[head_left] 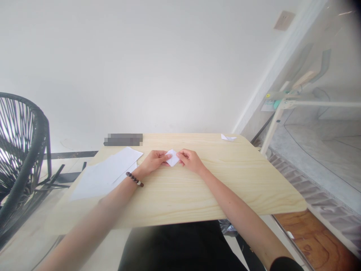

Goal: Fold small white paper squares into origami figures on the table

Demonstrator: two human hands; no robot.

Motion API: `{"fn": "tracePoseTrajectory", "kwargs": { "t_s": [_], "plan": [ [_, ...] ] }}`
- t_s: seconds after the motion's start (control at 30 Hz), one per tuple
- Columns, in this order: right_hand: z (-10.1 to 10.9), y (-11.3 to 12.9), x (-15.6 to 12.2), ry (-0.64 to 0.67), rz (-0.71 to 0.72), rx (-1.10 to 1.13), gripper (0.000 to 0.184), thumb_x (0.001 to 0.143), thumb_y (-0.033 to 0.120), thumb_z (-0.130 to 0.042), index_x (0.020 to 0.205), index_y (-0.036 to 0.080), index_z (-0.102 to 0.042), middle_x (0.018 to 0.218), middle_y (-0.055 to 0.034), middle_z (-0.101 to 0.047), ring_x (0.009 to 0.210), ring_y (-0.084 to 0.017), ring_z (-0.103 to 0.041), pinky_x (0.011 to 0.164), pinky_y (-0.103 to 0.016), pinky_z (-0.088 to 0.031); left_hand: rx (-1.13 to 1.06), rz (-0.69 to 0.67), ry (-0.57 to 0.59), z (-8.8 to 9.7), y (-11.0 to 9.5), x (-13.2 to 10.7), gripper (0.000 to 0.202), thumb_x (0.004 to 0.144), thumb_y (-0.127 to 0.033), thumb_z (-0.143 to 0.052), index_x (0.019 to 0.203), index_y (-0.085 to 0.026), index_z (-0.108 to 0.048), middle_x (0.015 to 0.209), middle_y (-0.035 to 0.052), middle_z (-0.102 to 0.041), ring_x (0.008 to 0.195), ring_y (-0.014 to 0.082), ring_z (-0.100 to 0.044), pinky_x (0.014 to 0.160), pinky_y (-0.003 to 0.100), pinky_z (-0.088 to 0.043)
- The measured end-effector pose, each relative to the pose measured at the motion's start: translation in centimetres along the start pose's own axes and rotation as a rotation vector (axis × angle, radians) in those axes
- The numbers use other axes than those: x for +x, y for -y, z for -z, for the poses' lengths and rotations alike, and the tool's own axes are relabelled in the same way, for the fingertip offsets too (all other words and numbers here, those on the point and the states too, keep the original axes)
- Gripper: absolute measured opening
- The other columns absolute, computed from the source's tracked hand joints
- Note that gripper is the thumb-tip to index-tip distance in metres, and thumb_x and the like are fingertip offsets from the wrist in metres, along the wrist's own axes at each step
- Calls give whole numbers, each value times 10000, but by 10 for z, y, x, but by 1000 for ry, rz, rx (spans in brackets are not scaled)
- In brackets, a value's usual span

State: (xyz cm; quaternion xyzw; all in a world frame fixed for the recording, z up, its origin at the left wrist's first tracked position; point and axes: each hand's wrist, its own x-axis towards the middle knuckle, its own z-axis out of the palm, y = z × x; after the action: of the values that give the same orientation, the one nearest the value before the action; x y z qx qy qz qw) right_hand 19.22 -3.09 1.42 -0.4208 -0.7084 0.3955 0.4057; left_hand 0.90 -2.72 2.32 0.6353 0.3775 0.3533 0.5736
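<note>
A small folded piece of white paper (173,158), roughly diamond-shaped, is held up over the middle of the wooden table. My left hand (154,161) pinches its left side, the thumb lying on the front face. At the right corner, the fingertips of my right hand (189,159) are closed on the paper's edge. A beaded bracelet circles my left wrist. Beside my left forearm lie several flat sheets of white paper (108,171), overlapping one another.
The pale wooden table (225,180) has rounded corners and stands by a white wall. On its far right edge sits a folded white paper piece (228,138). A dark pixelated object (123,140) lies at the back left. A woven chair (39,131) stands left; a white metal frame (272,130) stands right.
</note>
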Motion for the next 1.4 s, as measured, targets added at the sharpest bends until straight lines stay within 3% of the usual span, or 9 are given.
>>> {"fn": "tracePoseTrajectory", "kwargs": {
  "t_s": [0.7,1.4],
  "plan": [
    [0,1,0,14,-20,1,268,740,404,-434,717,153,-524,537,17,-507,464,-71,-473,453,-178,-401,45,27,-31,-6,-11,-3,371,595,-386,-607,866,-132,-600,828,55,-622,748,186,-562,682,302,-439],
    [1,5,-3,88,-4,-16,269,727,405,-447,712,150,-532,545,11,-510,475,-73,-482,441,-172,-387,112,-5,-70,-7,-12,-5,330,620,-395,-575,827,-139,-591,730,34,-597,658,151,-531,587,240,-397]
  ]
}}
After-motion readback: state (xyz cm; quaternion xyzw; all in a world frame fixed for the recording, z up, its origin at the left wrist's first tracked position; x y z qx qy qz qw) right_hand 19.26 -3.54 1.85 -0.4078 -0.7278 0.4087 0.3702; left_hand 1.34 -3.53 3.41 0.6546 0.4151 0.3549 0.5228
